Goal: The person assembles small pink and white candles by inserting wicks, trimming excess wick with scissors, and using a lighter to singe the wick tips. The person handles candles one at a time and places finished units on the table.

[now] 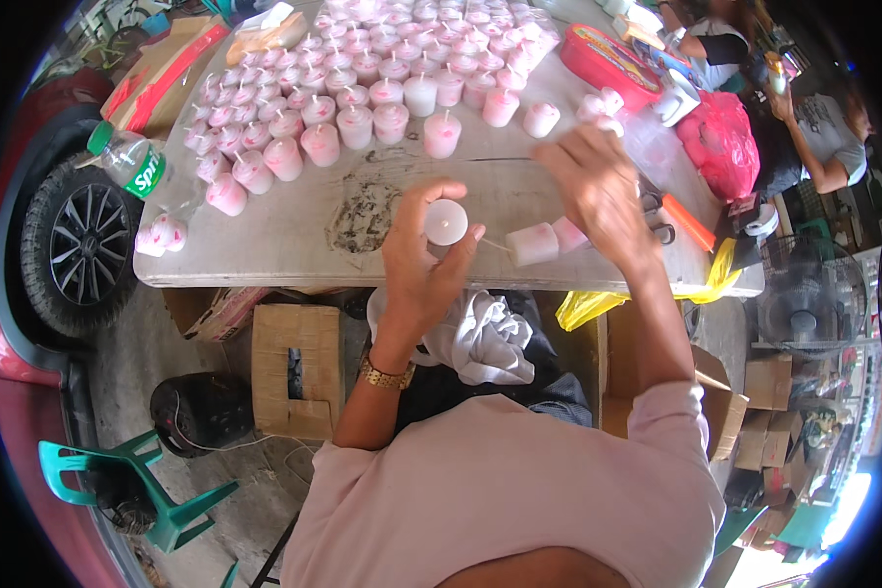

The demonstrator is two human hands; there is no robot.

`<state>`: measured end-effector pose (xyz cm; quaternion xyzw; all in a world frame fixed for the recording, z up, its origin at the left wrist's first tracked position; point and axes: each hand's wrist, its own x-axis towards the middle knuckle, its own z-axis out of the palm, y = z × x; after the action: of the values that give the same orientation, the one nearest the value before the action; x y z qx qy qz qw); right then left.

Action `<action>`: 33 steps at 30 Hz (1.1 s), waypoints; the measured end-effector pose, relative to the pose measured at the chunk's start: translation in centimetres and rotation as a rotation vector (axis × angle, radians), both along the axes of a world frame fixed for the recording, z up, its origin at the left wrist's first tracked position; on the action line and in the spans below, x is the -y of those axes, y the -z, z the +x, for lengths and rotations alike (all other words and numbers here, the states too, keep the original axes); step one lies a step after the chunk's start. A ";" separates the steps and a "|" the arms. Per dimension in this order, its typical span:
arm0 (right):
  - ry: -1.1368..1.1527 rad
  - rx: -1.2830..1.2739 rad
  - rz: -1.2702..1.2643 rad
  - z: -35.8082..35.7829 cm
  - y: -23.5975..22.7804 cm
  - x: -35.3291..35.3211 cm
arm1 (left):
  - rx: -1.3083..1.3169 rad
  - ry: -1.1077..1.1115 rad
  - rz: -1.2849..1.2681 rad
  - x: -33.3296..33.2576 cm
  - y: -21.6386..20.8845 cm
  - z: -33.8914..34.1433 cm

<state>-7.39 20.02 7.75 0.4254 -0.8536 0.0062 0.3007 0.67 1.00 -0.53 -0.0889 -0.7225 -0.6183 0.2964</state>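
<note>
My left hand curls its thumb and fingers round a small white candle, whose end with a short wick faces me. Raised over the right part of the table is my right hand; motion smears its fingers, so I cannot tell whether they hold anything. Just below it two pink-and-white candles lie on their sides, the nearer candle with its wick pointing left. Beyond its fingers sit a few more candles. Several rows of pink-and-white candles stand upright across the far side of the table.
The pale table carries a green-capped plastic bottle at left. At right are a red tub, a pink plastic bag and an orange-handled tool. A car wheel stands left; two people sit beyond the right end.
</note>
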 end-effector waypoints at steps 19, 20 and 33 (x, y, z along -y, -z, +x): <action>0.639 0.263 -0.121 -2.4 3.2 -19.4 | 0.194 0.038 0.118 -0.5 0.3 0.4; 0.687 0.284 -0.088 -2.7 3.8 -19.6 | 0.192 0.031 0.093 -0.5 0.4 0.4; 0.798 0.045 -0.115 -3.5 4.9 -19.5 | 0.206 0.040 0.087 -0.3 0.5 0.4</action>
<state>-10.87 39.49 2.89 0.0426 -0.9563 -0.0540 0.2842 1.05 1.30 -0.98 -0.0261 -0.7197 -0.6608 0.2116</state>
